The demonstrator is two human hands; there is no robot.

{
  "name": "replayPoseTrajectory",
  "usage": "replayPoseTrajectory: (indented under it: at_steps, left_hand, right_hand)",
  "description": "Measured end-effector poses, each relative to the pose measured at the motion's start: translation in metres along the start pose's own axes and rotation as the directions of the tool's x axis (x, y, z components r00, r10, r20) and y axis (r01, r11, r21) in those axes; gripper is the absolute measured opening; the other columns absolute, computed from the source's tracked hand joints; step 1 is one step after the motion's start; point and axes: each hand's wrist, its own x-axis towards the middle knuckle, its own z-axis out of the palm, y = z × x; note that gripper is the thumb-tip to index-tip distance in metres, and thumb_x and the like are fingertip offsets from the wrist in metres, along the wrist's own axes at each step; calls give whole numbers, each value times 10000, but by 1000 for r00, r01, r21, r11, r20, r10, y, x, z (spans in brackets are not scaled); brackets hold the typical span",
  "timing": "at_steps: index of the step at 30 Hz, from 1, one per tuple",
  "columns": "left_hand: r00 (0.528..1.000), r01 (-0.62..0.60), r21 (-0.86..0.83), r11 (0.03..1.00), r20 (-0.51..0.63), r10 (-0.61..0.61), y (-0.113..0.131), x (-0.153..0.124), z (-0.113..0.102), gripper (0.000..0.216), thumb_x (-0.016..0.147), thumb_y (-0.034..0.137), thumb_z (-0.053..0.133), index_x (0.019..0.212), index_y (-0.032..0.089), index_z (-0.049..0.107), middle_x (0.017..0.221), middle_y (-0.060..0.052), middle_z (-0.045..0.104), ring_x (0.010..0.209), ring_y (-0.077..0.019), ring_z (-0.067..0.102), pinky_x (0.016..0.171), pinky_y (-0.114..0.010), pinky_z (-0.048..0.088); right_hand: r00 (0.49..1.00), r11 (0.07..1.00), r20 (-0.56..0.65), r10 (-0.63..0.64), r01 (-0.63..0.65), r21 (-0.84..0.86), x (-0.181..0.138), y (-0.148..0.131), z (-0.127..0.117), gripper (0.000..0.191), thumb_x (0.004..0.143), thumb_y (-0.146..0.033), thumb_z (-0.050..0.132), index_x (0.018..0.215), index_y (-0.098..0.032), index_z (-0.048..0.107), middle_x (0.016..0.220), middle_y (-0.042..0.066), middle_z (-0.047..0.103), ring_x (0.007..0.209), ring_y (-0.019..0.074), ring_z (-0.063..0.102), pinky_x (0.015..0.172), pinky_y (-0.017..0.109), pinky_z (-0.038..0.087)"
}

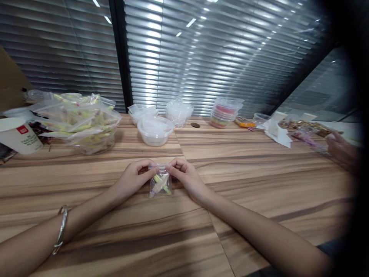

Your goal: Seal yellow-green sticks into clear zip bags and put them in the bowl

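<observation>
A small clear zip bag (160, 186) with yellow-green and whitish pieces inside hangs between my two hands, just over the wooden table. My left hand (137, 176) pinches the bag's upper left corner between thumb and fingers. At the upper right corner, my right hand (186, 175) grips the same top edge in a like pinch. The pieces lie crossed in the bag; their exact kind I cannot make out. Beyond my hands stands a round clear plastic bowl (155, 132) with whitish clear bags in it.
A heap of filled zip bags (83, 119) overflows a clear container at the left, beside a paper cup (21, 135). Stacked clear tubs (225, 112), an orange packet (245, 122) and white tissue (276, 131) lie along the back. Another person's hand (341, 150) is at the far right.
</observation>
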Motion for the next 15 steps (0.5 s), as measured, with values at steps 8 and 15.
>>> replayPoseTrajectory:
  at_steps: [8, 15]
  left_hand:
    - [1000, -18, 30, 999, -6, 18, -4, 0, -2, 266, 812, 372, 569, 791, 116, 639, 742, -34, 623, 675, -125, 530, 616, -222, 400]
    - [998, -68, 99, 993, 15, 67, -3, -2, -2, 262, 820, 365, 561, 796, 122, 657, 759, -40, 628, 693, -135, 543, 615, -222, 403]
  right_hand:
    - [995, 989, 84, -48, 59, -134, -2, -2, 0, 202, 807, -366, 592, 758, -180, 530, 728, -16, 557, 643, 97, 506, 580, 220, 394]
    - [990, 968, 136, -41, 73, -239, -5, -1, 2, 219, 816, -389, 579, 786, -177, 533, 703, -16, 549, 590, 95, 488, 522, 213, 369]
